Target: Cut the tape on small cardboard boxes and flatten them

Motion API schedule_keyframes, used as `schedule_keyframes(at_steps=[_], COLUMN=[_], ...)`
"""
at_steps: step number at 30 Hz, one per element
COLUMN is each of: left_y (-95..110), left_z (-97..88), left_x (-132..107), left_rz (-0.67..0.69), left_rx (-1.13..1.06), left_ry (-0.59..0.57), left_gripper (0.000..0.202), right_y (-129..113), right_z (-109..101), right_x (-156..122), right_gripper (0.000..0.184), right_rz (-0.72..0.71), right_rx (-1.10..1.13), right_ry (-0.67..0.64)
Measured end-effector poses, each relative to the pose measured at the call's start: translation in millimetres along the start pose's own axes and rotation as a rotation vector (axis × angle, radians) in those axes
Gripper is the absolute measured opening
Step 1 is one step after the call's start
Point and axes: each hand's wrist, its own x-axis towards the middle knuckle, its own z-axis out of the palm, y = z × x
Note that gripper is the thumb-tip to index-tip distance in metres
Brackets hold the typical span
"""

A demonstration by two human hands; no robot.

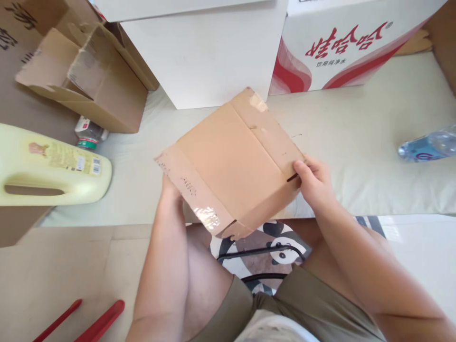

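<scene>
A small brown cardboard box [228,161] is tilted above my lap, its broad face and taped edge flaps toward me. My right hand [315,183] grips its right corner, the thumb pressed on the upper side beside a dark slot. At the left, my left hand [171,190] goes behind the taped flap, so its fingers are hidden; it seems to support the box from below. Shiny clear tape shows on the lower left flap, and torn patches mark the upper right one.
Behind stand a white carton [210,57] and a red-and-white water carton [331,57]. An open cardboard box [110,80], a small bottle [87,133] and a large yellow jug [71,161] are at left. A water bottle [429,145] lies at right. Red handles [101,320] show bottom left.
</scene>
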Motion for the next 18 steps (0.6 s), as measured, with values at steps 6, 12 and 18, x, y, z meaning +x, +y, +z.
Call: schedule_keyframes(at_steps=[6,12,18], left_y=[17.3,16.2,11.3], left_z=[27.1,28.4,35.5], left_x=[-25.3,-17.8,-13.9], left_rz=[0.013,0.115,0.122], left_rx=[-0.057,-0.107,-0.110], left_ry=[-0.013,0.018,-0.017], left_gripper=[0.014,0.028,0.037], right_y=[-1.8,9.3,11.4], right_z=[-10.4,-6.5,2.8], right_x=[17.0,22.7,7.9], right_gripper=[0.015,0.053,0.054], right_rz=[-0.066,0.163,0.230], right_rx=[-0.135,0.390,0.351], right_ry=[0.001,-0.037,-0.299])
